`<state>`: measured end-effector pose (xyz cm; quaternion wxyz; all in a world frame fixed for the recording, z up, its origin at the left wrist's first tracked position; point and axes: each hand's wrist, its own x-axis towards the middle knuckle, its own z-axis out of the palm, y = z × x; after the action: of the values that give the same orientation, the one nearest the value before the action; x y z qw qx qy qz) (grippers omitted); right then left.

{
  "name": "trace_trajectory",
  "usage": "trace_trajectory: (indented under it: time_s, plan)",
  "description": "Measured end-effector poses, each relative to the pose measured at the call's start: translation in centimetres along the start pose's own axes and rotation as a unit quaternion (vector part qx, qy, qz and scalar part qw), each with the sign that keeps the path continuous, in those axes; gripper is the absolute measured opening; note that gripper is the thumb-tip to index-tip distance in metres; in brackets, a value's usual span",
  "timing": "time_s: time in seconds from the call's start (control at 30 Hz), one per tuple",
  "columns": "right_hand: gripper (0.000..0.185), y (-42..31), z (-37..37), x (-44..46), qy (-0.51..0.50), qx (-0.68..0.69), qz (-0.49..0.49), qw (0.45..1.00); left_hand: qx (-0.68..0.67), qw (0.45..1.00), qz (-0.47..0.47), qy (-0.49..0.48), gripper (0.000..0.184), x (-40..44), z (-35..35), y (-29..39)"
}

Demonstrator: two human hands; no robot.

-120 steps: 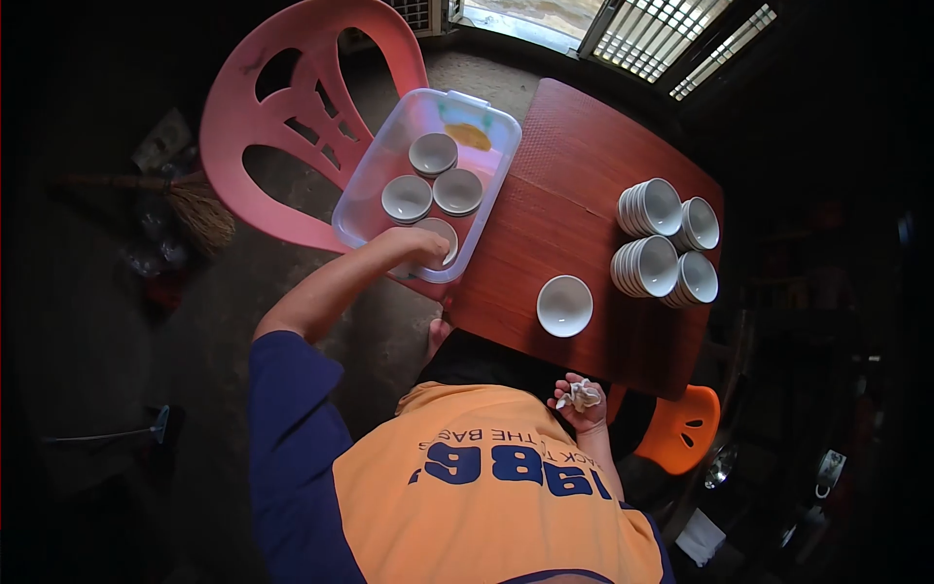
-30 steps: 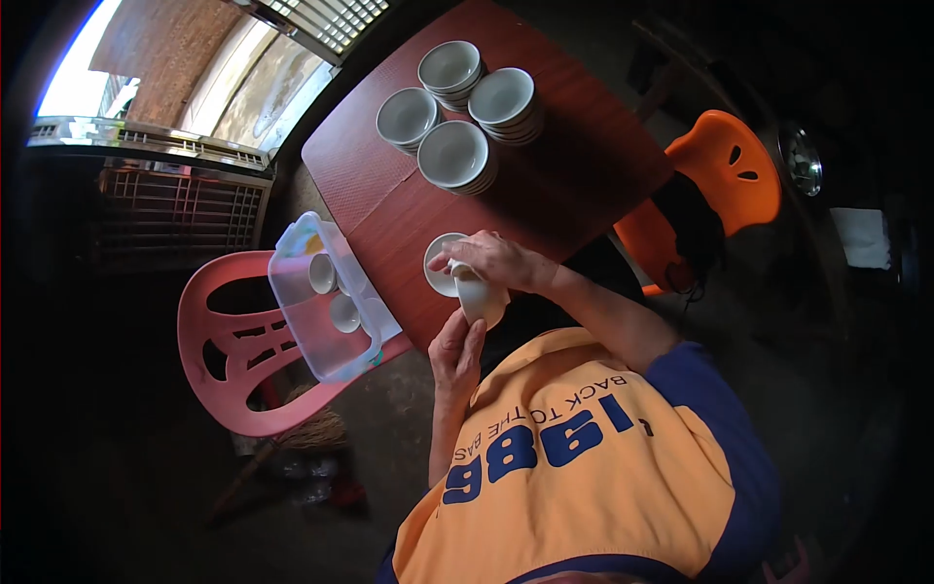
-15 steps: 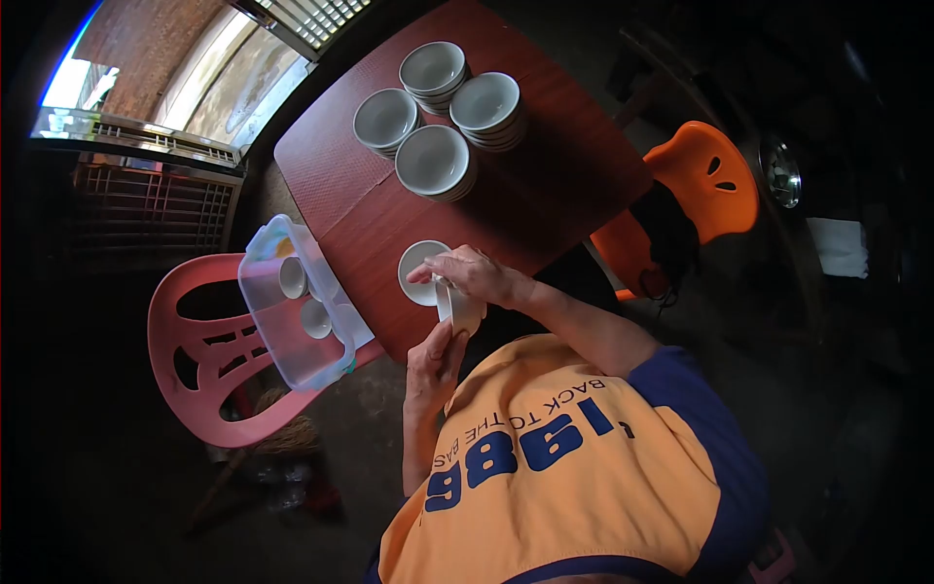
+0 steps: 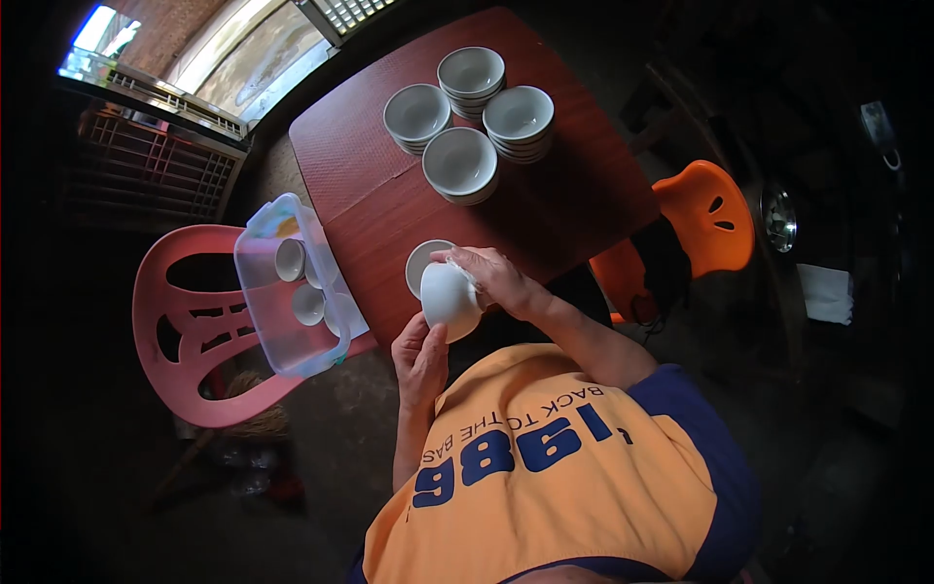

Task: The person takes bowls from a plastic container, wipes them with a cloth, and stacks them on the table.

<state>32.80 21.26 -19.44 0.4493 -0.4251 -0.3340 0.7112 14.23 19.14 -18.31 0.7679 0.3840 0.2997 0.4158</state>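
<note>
A white bowl (image 4: pixel 449 304) is held tilted on its side above the near edge of the table, its outer wall turned up toward me. My left hand (image 4: pixel 421 358) grips its lower edge between thumb and fingers. My right hand (image 4: pixel 494 280) is closed over its upper right side; a bit of white shows under those fingers, and I cannot tell whether it is cloth or part of the bowl. Behind the held bowl, another white bowl (image 4: pixel 420 261) stands on the table, partly covered. Farther back are several stacks of bowls (image 4: pixel 460 164), openings up.
The red-brown table (image 4: pixel 360 200) stands before me. At left, a clear plastic bin (image 4: pixel 284 361) with several white bowls rests on a pink chair (image 4: pixel 156 321). An orange chair (image 4: pixel 722 200) with a dark item on it is at right.
The held bowl has turned, so its outer wall now faces me rather than its edge. My right hand has shifted from over the standing bowl to the held bowl's side. The view has shifted slightly.
</note>
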Motion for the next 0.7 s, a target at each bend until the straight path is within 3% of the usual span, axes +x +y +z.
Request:
trace_trajectory:
  time_s: [0.07,0.13,0.17,0.2,0.23,0.3,0.33,0.37,0.4,0.43,0.47,0.5,0.53,0.7]
  plan:
    - [0.055,-0.4,0.1,-0.2,-0.027,0.037,0.019,0.999,0.023,1.000,0.006,0.009,0.026,-0.1,0.7,0.0]
    - [0.053,-0.6,1.9,-1.4,0.099,-0.119,-0.107,0.982,0.020,1.000,0.013,0.020,0.024,0.1,0.7,-0.1]
    - [0.050,-0.4,2.6,-1.8,0.120,-0.305,-0.230,0.916,0.019,0.999,0.018,0.028,0.023,0.1,0.7,-0.2]
    - [0.048,-0.1,3.5,-2.3,0.133,-0.473,-0.342,0.801,0.016,0.999,0.019,0.032,0.023,-0.1,0.0,-0.7]
    - [0.043,-0.4,4.8,-3.4,0.107,-0.560,-0.344,0.746,0.077,0.996,0.035,0.015,0.023,-0.5,-1.4,-1.7]
    - [0.036,-0.1,4.8,-3.1,0.080,-0.557,-0.375,0.737,0.182,0.976,0.102,-0.058,0.020,-0.7,-3.2,-2.4]
    - [0.036,-0.6,4.2,-2.5,0.113,-0.584,-0.356,0.721,0.223,0.972,0.051,-0.045,0.015,-0.5,-1.4,-1.3]
    - [0.036,0.9,2.9,-1.1,0.082,-0.473,-0.333,0.811,0.263,0.964,0.000,-0.033,0.011,-0.4,0.6,0.1]
    - [0.035,2.5,1.3,0.6,0.048,-0.352,-0.304,0.884,0.306,0.951,0.006,-0.048,0.014,-0.7,0.7,0.5]
    - [0.041,1.9,-0.4,1.7,-0.049,-0.374,-0.316,0.871,0.306,0.951,0.007,-0.046,0.014,-1.0,0.6,0.4]
    - [0.044,1.2,-0.8,1.6,-0.085,-0.155,-0.128,0.976,0.301,0.951,0.023,-0.066,0.016,-1.2,0.4,0.4]
    - [0.048,0.5,-1.0,1.3,-0.111,0.078,0.071,0.988,0.296,0.950,0.041,-0.087,0.018,-1.4,0.4,0.3]
    - [0.051,0.6,-1.0,1.1,-0.130,0.181,0.131,0.966,0.277,0.957,0.029,-0.077,0.019,-1.5,0.4,0.3]
    - [0.050,1.3,-0.6,0.9,-0.062,0.208,0.122,0.969,0.218,0.973,-0.044,-0.067,0.025,-0.8,1.2,0.8]
